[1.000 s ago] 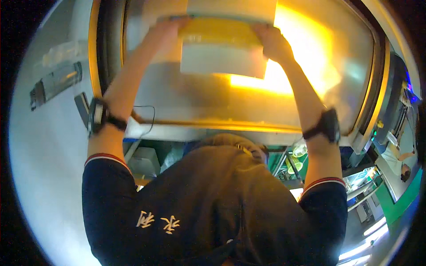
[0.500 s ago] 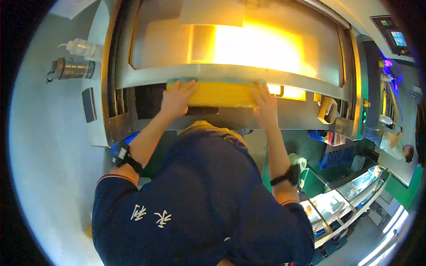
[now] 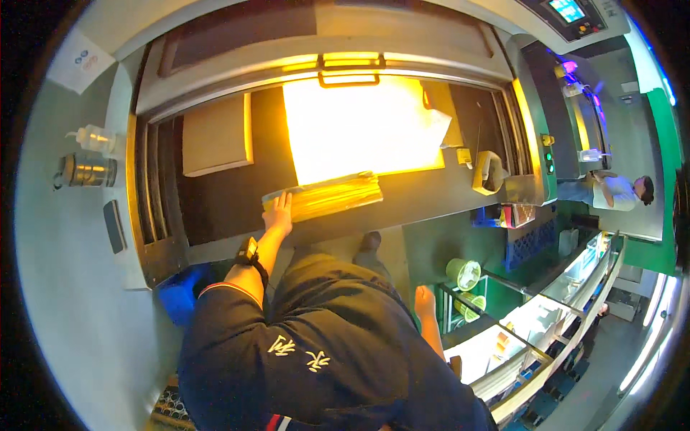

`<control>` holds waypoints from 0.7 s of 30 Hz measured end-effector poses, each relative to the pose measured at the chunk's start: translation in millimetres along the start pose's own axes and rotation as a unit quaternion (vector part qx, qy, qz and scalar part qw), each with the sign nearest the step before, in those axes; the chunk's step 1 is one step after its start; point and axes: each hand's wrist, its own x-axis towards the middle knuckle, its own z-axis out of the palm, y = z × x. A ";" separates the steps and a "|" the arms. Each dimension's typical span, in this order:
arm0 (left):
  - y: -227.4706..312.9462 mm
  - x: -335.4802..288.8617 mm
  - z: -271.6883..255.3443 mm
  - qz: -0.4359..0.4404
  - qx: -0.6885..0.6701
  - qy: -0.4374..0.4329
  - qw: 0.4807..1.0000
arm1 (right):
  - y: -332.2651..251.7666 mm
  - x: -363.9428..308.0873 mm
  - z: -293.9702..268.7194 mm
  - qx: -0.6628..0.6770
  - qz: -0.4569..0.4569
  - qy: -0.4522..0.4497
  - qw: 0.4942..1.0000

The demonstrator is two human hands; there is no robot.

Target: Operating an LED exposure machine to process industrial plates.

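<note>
My left hand (image 3: 279,213) grips the left end of a long flat bundle (image 3: 323,196) that looks like stacked thin sheets, tinted yellow by the light. The bundle lies slightly tilted along the front of the machine bed (image 3: 402,195), its right end held by no hand. Behind it glows a bright yellow-lit panel (image 3: 363,129). Away from the bundle, my right hand (image 3: 425,296) is low beside my body, over the floor; its fingers cannot be made out. Above the bed stands the raised cover frame (image 3: 237,80) with a handle (image 3: 348,80).
A pale flat block (image 3: 217,134) sits on the bed's left; a small open box (image 3: 489,172) is at its right. On the left ledge are a squeeze bottle (image 3: 95,138), a jar (image 3: 88,172) and a phone (image 3: 113,226). Green bins (image 3: 464,273) stand lower right; another person (image 3: 614,192) stands far right.
The cover frame has gone up, exposing the lit panel. My right hand has left the bundle and dropped back toward my side; my left hand stays on its left end. The view has shifted.
</note>
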 end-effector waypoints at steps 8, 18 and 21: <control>29.9 41.3 57.0 -0.056 -0.324 0.040 0.943 | 115.3 20.3 -63.5 -0.004 0.056 -0.039 0.998; 195.9 -22.2 -60.7 -0.002 -0.942 0.107 0.317 | 78.2 155.4 -185.5 0.134 -0.202 0.035 0.970; 217.7 -44.9 -54.9 -0.049 -0.967 0.146 0.205 | -5.6 170.0 -234.9 0.117 -0.311 -0.003 0.943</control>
